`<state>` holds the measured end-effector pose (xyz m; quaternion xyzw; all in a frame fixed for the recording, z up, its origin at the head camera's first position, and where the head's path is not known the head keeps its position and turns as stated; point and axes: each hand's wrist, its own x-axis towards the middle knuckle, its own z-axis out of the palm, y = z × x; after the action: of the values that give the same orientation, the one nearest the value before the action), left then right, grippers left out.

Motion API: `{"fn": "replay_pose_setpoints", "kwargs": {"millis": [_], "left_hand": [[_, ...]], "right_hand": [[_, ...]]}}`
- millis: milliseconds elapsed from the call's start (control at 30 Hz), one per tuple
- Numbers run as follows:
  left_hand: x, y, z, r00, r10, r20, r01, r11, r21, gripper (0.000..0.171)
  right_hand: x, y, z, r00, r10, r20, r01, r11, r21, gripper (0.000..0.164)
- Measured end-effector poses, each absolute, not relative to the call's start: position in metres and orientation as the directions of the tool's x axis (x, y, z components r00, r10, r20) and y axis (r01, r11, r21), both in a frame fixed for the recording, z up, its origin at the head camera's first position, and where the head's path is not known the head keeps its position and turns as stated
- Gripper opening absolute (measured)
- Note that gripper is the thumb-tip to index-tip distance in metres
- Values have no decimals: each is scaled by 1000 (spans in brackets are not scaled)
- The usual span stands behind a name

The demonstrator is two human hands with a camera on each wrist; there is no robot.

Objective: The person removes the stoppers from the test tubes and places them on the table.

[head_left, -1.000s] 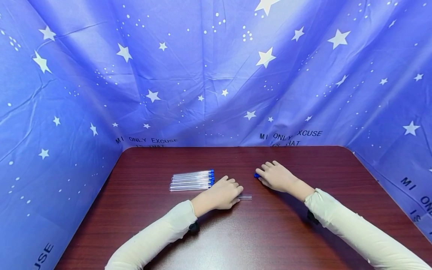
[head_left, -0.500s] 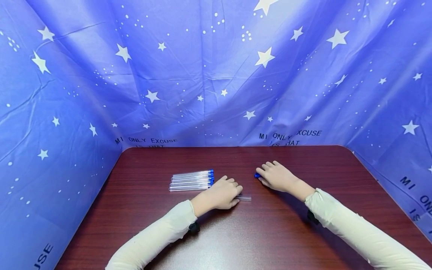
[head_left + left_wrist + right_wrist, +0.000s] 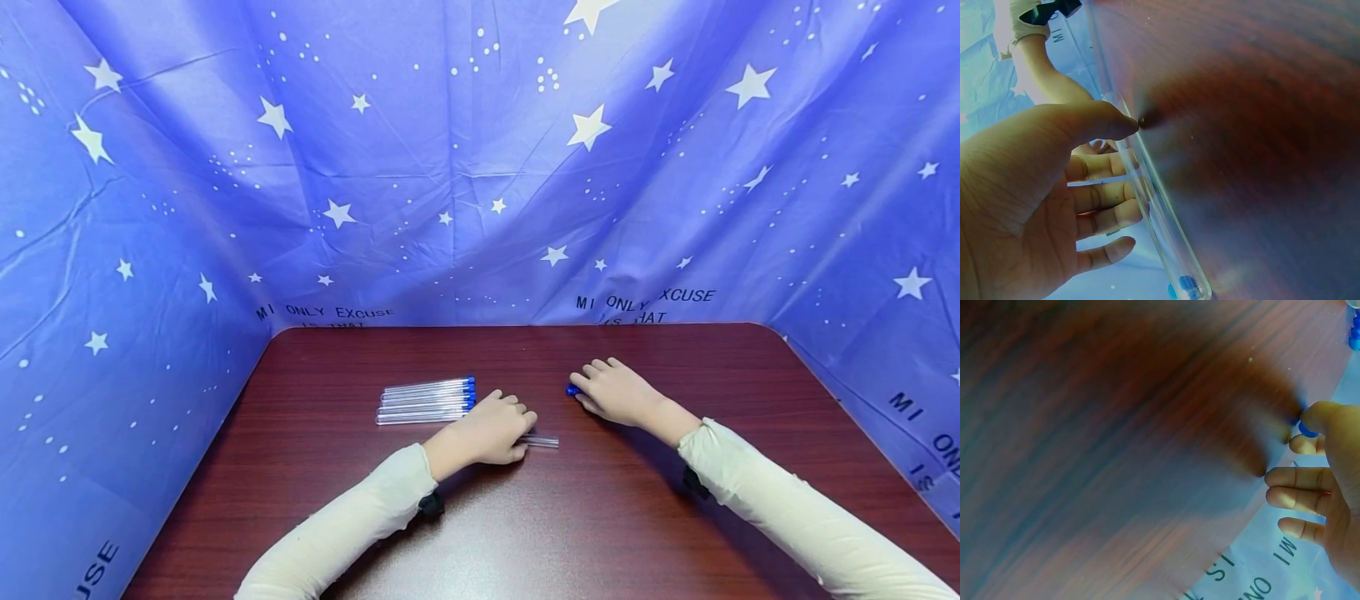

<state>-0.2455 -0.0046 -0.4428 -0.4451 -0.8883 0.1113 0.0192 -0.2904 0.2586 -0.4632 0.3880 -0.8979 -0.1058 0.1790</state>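
Note:
A clear test tube [image 3: 543, 442] lies low over the table, its bare end sticking out to the right of my left hand [image 3: 492, 429]. In the left wrist view the thumb [image 3: 1107, 120] and the fingers grip the tube [image 3: 1169, 225] from opposite sides. Farther right, my right hand [image 3: 617, 393] pinches a small blue cap [image 3: 573, 390] between thumb and forefinger, close over the tabletop. The right wrist view shows the cap [image 3: 1308, 430] mostly covered by the thumb. My other right fingertips [image 3: 1275, 477] rest near the table surface.
Several capped clear test tubes [image 3: 422, 404] lie side by side just left of my left hand, blue caps [image 3: 471, 392] pointing right. The dark red wooden table [image 3: 525, 533] ends at the back against a blue star-printed curtain [image 3: 450, 167].
My left hand has shifted very slightly left, and a little more of the tube's end shows. The right hand stays in place with the blue cap.

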Motion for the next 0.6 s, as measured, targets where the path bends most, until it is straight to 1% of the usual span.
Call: {"fn": "replay_pose_setpoints", "kwargs": {"millis": [333, 600], "left_hand": [[-247, -6, -445, -594, 802, -59, 792, 570, -219, 37], [-247, -6, -443, -603, 794, -76, 789, 580, -203, 39]], "right_hand": [[-291, 260, -465, -622, -738, 261, -666, 674, 318, 22], [-292, 260, -464, -640, -726, 251, -661, 687, 302, 21]]}}
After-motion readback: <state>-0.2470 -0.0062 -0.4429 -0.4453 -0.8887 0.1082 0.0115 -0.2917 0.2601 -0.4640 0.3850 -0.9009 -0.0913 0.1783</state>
